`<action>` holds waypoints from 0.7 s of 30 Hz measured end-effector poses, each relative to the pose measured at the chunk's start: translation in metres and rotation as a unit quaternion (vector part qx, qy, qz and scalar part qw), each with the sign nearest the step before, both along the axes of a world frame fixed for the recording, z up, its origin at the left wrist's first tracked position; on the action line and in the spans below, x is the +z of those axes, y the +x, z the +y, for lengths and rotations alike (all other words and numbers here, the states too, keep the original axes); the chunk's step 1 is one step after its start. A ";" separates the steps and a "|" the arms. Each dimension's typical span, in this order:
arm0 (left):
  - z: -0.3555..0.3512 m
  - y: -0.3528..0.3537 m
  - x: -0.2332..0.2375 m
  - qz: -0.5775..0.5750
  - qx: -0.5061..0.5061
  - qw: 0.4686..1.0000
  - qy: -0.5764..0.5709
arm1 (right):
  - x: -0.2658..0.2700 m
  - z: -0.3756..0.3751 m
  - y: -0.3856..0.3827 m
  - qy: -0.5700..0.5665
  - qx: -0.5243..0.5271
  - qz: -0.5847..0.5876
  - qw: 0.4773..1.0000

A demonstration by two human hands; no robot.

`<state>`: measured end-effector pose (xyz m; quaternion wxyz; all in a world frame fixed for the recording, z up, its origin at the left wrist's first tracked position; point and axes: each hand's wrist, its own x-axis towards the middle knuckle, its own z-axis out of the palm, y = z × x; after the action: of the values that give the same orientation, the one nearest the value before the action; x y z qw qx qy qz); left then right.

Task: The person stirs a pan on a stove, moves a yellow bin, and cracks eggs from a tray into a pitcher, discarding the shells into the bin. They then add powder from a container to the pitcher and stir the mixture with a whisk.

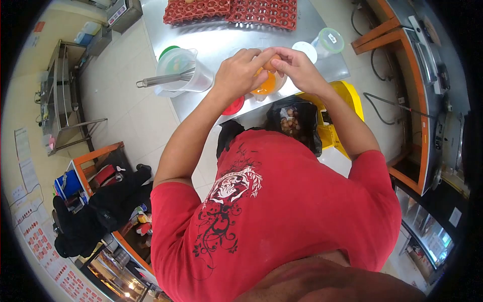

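Note:
A brown egg (272, 62) is between my two hands above a clear container (278, 90) with orange-yellow egg yolk (265, 84) in it. My left hand (240, 72) closes on the egg from the left, its fingers bent over the top. From the right, my right hand (299, 69) grips the same egg with thumb and fingers. Whether the shell is cracked cannot be made out. Left of my hands stands a translucent plastic pitcher (201, 79) with a wire whisk (163, 79) lying across it. A red lid (234, 105) lies near the table's front edge, below my left wrist.
Red egg trays (264, 12) sit at the back of the steel table (221, 38). A white round lid (305, 50) and a green-rimmed clear tub (329, 40) stand right. A black bag of eggshells (293, 126) and a yellow bin (352, 100) are below the front edge.

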<state>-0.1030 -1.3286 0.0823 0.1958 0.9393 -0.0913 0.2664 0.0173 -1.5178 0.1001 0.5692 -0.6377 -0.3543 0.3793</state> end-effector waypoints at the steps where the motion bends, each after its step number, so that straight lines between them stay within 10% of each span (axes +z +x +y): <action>1: 0.001 0.000 -0.004 0.000 0.000 1.000 -0.012 | 0.000 0.002 -0.001 0.000 -0.002 -0.004 1.000; 21: 0.009 0.004 -0.015 -0.021 -0.026 0.996 -0.085 | -0.007 0.011 -0.004 -0.007 -0.028 -0.150 0.988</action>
<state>-0.0991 -1.3191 0.0675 0.2794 0.9109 -0.0965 0.2879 0.0135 -1.5068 0.0930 0.5156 -0.7011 -0.4148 0.2656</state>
